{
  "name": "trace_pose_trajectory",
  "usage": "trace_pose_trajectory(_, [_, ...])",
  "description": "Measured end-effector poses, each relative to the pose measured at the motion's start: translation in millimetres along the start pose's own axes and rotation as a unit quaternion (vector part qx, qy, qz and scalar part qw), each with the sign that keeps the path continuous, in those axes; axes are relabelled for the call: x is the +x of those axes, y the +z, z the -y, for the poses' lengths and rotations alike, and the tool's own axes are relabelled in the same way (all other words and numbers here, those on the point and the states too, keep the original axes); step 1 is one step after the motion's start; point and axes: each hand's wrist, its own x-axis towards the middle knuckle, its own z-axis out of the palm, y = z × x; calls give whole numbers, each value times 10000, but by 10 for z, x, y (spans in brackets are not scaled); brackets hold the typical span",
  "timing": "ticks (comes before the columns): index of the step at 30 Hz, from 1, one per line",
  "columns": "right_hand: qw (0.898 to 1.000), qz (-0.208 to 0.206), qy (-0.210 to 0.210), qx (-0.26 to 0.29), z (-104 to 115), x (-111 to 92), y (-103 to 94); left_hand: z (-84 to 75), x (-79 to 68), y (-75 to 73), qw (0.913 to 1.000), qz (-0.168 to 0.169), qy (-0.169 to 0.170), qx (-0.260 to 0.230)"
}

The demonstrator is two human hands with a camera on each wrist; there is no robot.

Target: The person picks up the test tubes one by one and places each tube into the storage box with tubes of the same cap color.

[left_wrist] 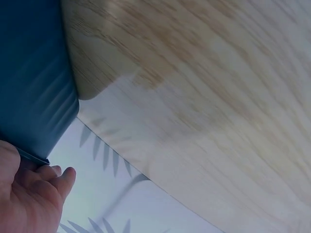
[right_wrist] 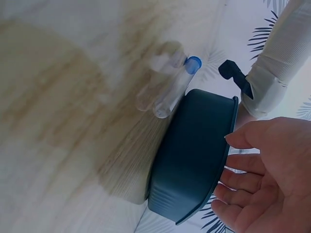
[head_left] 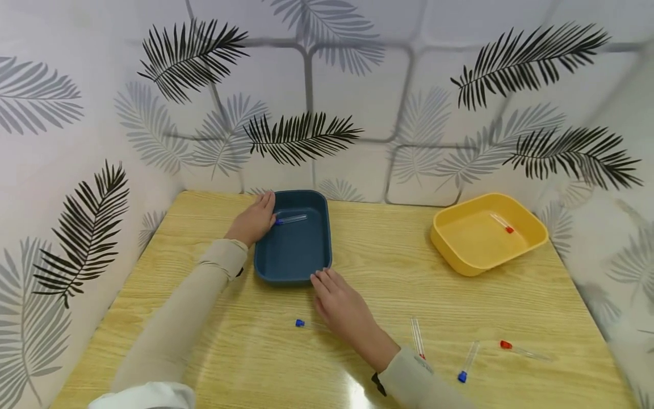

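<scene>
A dark blue plastic tray (head_left: 293,253) stands on the table near the wall. My left hand (head_left: 254,220) grips its rim at the far left corner, fingers bent at the edge in the left wrist view. My right hand (head_left: 341,304) holds the near right corner; in the right wrist view its thumb and fingers (right_wrist: 245,165) meet the rim. Inside the tray, a clear test tube with a blue cap (head_left: 291,219) lies by my left fingers. Another blue-capped test tube (right_wrist: 176,90) lies on the table in front of the tray, partly behind my right hand in the head view.
A yellow tray (head_left: 467,267) at the back right holds a red-capped test tube (head_left: 503,224). Right of my right forearm lie a blue-capped tube (head_left: 468,362), a red-capped tube (head_left: 523,350) and a clear tube (head_left: 417,336) with red at its near end. A patterned wall (head_left: 347,165) borders the table.
</scene>
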Motion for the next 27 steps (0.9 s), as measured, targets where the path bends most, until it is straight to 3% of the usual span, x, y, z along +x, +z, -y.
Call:
trace_pose_trajectory(14, [9994, 43, 286, 178, 12, -183, -41, -199, 103, 75, 9991, -96, 286, 297])
trace_pose_trajectory(27, [9976, 64, 617, 321, -13, -368, -113, -405, 138, 73, 9988, -104, 406, 250])
